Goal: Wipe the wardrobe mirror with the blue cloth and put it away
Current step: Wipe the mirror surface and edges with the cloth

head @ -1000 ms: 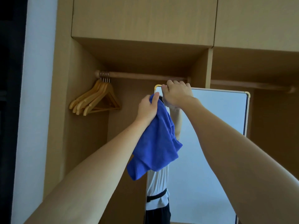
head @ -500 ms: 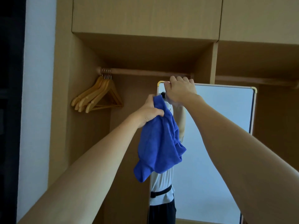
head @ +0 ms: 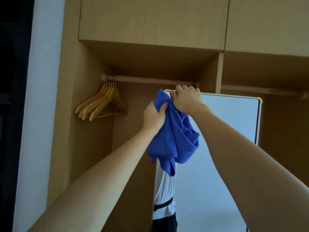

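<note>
A tall mirror (head: 230, 148) with a thin pale frame stands out from the open wooden wardrobe (head: 150, 56). My right hand (head: 187, 100) grips the mirror's top edge near its left corner, fingers curled over the frame. My left hand (head: 154, 116) grips the bunched blue cloth (head: 175, 139) just left of that corner. The cloth's upper end reaches the frame corner, and the rest hangs down in front of the mirror's left edge. The glass reflects a pale wall and part of a person's torso.
Several wooden hangers (head: 102, 104) hang at the left end of a wooden rail (head: 150, 79) inside the wardrobe. Closed upper cabinet doors (head: 150, 19) sit above. A white wall strip (head: 41, 97) borders the wardrobe on the left.
My left hand has brought the cloth up and right, so its top end is now at the mirror's top left corner beside my right hand. My right hand keeps its hold on the top edge.
</note>
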The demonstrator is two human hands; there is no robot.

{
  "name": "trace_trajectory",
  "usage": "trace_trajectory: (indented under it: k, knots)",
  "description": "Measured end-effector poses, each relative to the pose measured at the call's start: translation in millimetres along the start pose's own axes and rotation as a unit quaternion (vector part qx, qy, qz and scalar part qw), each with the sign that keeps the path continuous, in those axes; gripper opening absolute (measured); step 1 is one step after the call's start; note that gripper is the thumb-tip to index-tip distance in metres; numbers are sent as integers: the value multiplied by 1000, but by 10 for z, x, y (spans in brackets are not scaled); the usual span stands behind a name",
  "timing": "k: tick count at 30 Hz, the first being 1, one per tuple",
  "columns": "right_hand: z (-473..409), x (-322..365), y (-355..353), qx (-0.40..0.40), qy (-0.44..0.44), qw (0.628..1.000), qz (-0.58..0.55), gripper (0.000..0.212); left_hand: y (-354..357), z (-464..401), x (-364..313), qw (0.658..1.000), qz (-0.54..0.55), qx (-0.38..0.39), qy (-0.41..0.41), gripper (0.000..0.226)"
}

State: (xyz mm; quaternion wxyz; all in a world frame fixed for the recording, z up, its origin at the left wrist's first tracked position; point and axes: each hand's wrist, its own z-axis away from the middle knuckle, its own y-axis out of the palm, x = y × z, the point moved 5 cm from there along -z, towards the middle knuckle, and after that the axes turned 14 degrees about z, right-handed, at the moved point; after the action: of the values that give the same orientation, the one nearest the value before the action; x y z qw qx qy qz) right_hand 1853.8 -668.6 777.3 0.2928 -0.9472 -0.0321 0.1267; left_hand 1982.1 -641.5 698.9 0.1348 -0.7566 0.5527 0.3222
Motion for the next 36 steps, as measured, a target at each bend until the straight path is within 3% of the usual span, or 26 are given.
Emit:
trace_trajectory:
  k: [6, 11, 15, 18, 25, 28, 32, 36]
  knots:
    - [-42, -30, -5, 8, -9, 1000, -24, 45, 24, -165, -1, 990, 121, 45, -62, 24]
    - [-37, -1, 44, 0, 3, 1000, -11, 48, 5, 280, 516, 985, 131, 28, -106, 56]
    - [-19, 32, 21, 6, 18, 1000, 9, 59, -99, 559, 717, 988, 82, 40, -125, 23]
    - [-18, 37, -4, 16, 23, 1000, 9, 67, -130, 543, 623, 981, 116, 55, -148, 34]
    - [-45, 10, -26, 21, 19, 1000, 3, 66, 3, 120, 110, 977, 184, 62, -93, 36]
    - [-22, 39, -34, 21, 14, 999, 31, 79, -7, 247, 323, 975, 197, 63, -86, 40]
    - [6, 102, -73, 34, 57, 997, 33, 95, -56, 562, 772, 970, 186, 63, -142, 61]
    - [4, 177, -177, 35, 90, 995, 29, 80, -146, 765, 879, 964, 179, 71, -184, 55]
